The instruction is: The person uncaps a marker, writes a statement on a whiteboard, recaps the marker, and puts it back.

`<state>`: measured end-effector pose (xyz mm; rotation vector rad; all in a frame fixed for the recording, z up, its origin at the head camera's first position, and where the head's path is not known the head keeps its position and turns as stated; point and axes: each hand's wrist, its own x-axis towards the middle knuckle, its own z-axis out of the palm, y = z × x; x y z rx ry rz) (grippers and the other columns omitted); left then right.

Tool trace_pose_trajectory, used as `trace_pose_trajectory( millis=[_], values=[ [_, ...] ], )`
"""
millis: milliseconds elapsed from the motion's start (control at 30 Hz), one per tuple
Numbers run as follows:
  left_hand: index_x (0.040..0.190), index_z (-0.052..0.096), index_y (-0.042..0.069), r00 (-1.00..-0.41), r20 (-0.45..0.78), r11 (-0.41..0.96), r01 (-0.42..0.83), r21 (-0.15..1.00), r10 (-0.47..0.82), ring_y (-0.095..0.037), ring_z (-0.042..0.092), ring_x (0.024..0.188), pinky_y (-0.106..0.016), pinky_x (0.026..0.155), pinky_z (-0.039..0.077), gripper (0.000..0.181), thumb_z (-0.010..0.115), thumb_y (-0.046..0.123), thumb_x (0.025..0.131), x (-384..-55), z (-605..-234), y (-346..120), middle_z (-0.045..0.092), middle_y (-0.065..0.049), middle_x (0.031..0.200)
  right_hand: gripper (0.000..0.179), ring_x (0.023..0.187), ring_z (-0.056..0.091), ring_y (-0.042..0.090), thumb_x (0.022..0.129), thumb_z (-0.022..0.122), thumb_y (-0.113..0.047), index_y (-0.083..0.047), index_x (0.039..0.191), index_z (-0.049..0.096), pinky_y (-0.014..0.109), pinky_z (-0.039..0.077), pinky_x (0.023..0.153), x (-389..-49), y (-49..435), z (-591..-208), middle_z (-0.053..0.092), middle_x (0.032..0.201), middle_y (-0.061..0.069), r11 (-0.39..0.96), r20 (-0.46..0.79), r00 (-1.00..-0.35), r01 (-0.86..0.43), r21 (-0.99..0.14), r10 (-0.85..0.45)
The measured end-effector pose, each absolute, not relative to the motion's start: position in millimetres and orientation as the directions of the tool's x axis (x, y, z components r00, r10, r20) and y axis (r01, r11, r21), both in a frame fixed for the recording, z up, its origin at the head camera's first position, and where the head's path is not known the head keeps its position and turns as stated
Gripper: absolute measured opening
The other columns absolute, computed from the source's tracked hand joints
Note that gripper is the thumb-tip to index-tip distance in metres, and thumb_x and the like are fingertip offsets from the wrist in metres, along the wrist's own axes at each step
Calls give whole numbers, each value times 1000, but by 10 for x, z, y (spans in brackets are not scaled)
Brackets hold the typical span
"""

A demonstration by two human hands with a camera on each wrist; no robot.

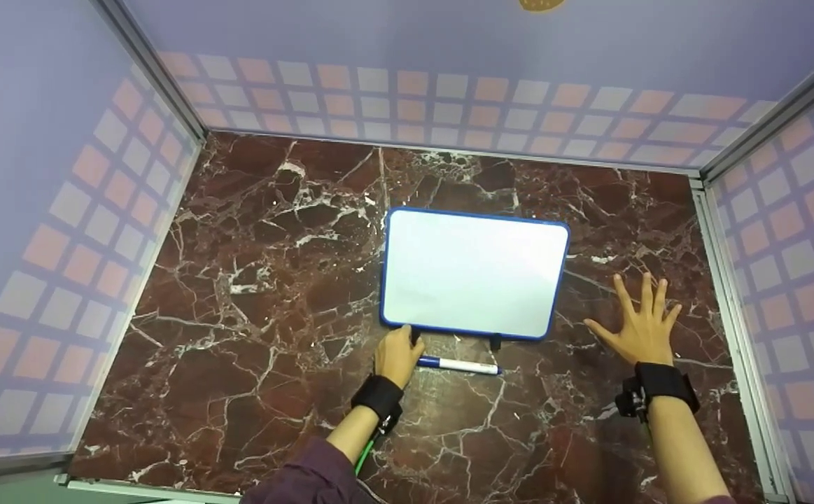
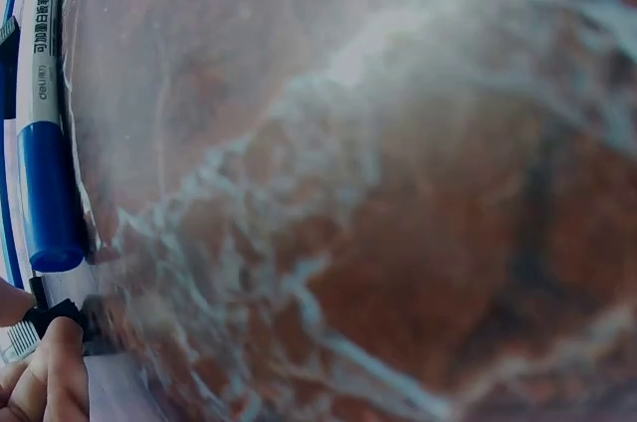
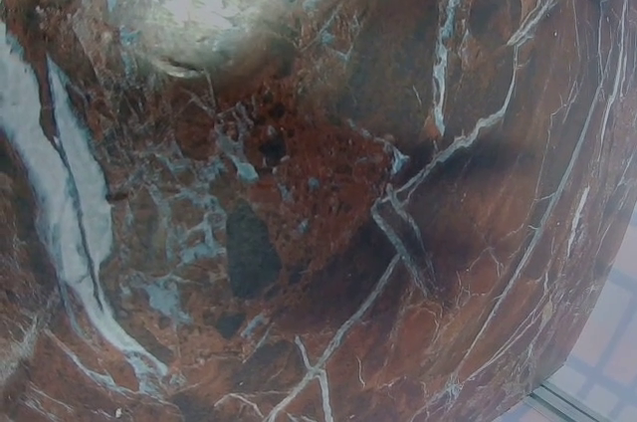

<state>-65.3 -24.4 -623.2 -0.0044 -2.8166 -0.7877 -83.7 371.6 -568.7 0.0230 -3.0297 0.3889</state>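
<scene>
A small whiteboard with a blue frame lies on the dark red marbled table. At its lower left edge my left hand pinches a small black clip-like foot between thumb and fingers. A matching black foot sticks out of the same edge farther right. Just below the board lies a capped marker, white with blue ends, its cap end beside my left hand. My right hand rests on the table to the right of the board, fingers spread; the right wrist view shows only tabletop.
Lilac walls with pink and white checks enclose the table at the back and both sides. Metal rails run along the table's edges. A green cable trails from the left wrist strap.
</scene>
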Motion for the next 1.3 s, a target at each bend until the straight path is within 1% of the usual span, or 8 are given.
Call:
trace_pose_trajectory(
  millis=[200,333,433,567,667,800,1000,1300],
  values=[
    [65,53,10,-994,87,872,-8,489,-58,-26,61,58,-38,52,45,28,68,29,78,-666,-6153,-284,60,-6,61,93,140,-4,50,76,58,-63,-32,149,9,75,0,101,-845,3696,-5677,-3,156,20,965,81,-997,-28,-261,-7],
    [67,55,11,-985,160,912,8,410,-64,-25,61,58,-37,51,46,33,66,40,79,-712,-6076,-315,62,-5,62,94,140,-4,50,75,59,-63,-34,148,8,75,1,101,-858,3674,-5656,-2,156,20,963,83,-996,-33,-266,-11],
    [70,55,12,-944,321,915,189,355,70,-19,58,56,-32,51,45,26,66,34,79,-737,-6026,-325,60,-2,61,94,140,-4,50,75,60,-62,-35,148,7,75,1,101,-860,3665,-5641,-1,156,21,963,87,-996,-38,-268,-15],
    [76,59,12,-808,448,803,531,271,383,-14,55,60,-26,55,45,12,66,21,78,-741,-5996,-322,58,1,67,93,140,-2,51,75,60,-62,-36,148,8,74,-1,103,-854,3663,-5637,0,156,21,963,97,-995,-42,-267,-17],
    [79,60,13,-716,415,708,675,207,561,-13,54,64,-25,59,44,12,66,23,78,-720,-6019,-323,58,2,71,93,140,0,51,75,59,-64,-35,148,9,73,-1,103,-844,3662,-5638,0,156,20,963,103,-995,-46,-267,-19],
    [83,62,14,-659,312,651,745,146,684,-14,55,69,-26,62,44,21,69,33,77,-667,-6091,-327,60,2,76,92,140,-1,50,76,59,-63,-35,148,9,73,-1,103,-832,3668,-5634,-1,156,19,961,103,-994,-49,-271,-22],
    [88,65,14,-652,257,654,751,90,714,-14,58,81,-27,74,47,21,71,29,74,-630,-6187,-327,64,2,85,90,141,-5,47,78,58,-61,-34,148,10,72,-2,104,-821,3666,-5620,-1,156,19,957,114,-993,-64,-282,-33],
    [89,65,13,-679,233,686,725,60,696,-15,56,78,-26,68,44,18,67,28,79,-682,-6123,-328,63,1,84,85,143,-2,44,80,55,-62,-28,148,17,64,-3,111,-851,3611,-5461,6,155,22,939,228,-972,-132,-318,-59]
  ],
)
